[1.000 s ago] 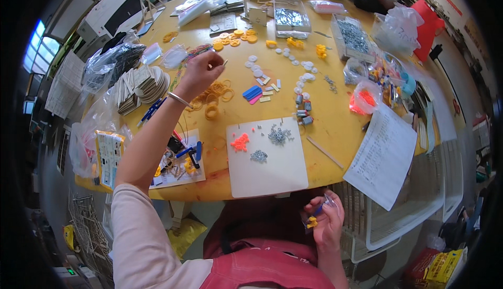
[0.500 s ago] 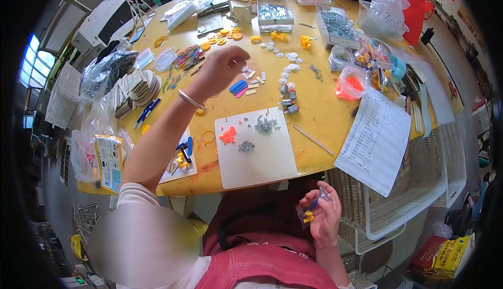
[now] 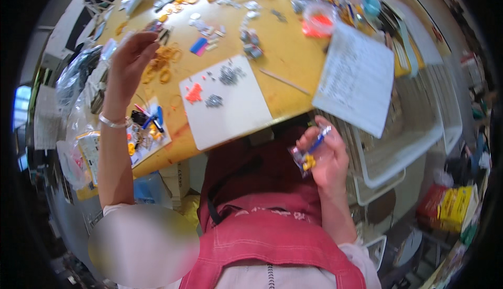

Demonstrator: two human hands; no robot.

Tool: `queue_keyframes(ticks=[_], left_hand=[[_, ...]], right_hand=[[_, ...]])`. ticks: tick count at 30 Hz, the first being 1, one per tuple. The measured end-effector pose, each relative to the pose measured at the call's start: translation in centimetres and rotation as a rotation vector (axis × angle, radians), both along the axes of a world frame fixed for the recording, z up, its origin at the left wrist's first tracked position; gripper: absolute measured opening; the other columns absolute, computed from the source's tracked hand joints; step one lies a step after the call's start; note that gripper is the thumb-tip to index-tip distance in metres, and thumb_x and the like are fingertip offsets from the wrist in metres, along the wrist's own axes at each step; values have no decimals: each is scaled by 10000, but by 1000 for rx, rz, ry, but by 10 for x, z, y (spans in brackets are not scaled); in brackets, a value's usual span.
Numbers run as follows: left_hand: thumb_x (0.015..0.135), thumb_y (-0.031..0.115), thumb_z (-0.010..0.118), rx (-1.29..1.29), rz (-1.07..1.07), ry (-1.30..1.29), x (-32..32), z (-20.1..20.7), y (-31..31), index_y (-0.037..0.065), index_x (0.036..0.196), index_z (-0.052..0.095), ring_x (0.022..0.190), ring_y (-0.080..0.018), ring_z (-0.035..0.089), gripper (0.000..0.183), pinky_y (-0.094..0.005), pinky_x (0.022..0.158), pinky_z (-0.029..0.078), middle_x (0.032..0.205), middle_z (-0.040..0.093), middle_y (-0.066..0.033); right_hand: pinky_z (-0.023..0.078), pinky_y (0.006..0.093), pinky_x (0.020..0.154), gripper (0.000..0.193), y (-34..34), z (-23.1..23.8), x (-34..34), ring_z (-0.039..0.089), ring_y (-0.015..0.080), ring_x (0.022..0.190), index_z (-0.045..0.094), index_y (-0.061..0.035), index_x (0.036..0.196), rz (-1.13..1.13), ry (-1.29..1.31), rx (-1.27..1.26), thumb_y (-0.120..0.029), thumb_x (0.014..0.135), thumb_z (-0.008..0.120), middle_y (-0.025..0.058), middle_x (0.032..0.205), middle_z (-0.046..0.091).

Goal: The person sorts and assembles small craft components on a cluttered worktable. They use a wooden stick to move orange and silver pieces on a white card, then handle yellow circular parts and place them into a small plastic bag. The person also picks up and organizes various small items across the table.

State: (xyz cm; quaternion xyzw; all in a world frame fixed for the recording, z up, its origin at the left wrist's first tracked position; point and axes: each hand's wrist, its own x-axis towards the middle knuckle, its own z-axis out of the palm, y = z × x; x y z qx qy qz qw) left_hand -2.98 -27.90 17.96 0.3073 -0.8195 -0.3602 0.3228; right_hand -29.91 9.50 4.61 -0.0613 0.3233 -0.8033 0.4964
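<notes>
My right hand (image 3: 331, 159) is closed round a small clear plastic bag (image 3: 306, 159) with yellow and blue parts in it, held off the table's front edge. Over the left part of the table, my left hand (image 3: 132, 58) reaches out with its fingers bent together near the small coloured wires (image 3: 154, 26). Whatever its fingertips pinch, if anything, is blurred. Beside that hand lie yellow-brown rubber bands (image 3: 166, 57). On a white board (image 3: 230, 117) in front of me sit orange bits (image 3: 194, 93) and two heaps of small grey metal pieces (image 3: 214, 100).
A written sheet (image 3: 356, 77) overhangs the table's right edge above white plastic baskets (image 3: 403, 158). Motors (image 3: 251, 44), blue strips (image 3: 198, 45), white discs (image 3: 252, 14) and a thin stick (image 3: 284, 81) lie on the yellow table. Plastic bags (image 3: 78, 79) crowd the left edge.
My left hand has moved left and back towards me, from above the white pieces to near the wires and rubber bands. The view has shifted. My right hand keeps the bag.
</notes>
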Motion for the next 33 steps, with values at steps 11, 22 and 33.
queue_keyframes(ticks=[11,22,33], left_hand=[[982,-50,686,98,-38,-24,20,6,138,-28,1228,674,1027,-110,704,247,-261,930,555,1097,735,-61],[1049,89,662,854,-445,93,-30,-73,268,-32,1334,598,1050,-156,714,317,-285,904,582,1161,716,-97],[1050,162,683,1450,-353,440,-59,-125,335,42,1246,607,1021,-138,693,242,-299,885,595,1171,677,-41]], right_hand=[[543,517,995,512,18,22,7,712,356,1034,531,32,1429,33,-69,-136,-235,996,584,178,1131,732],[520,552,1067,559,28,35,18,710,394,1123,501,19,1454,110,-165,-284,-285,990,574,209,1186,734],[586,444,970,539,45,44,52,719,286,1037,486,8,1446,131,145,-132,-149,952,636,162,1107,705]])
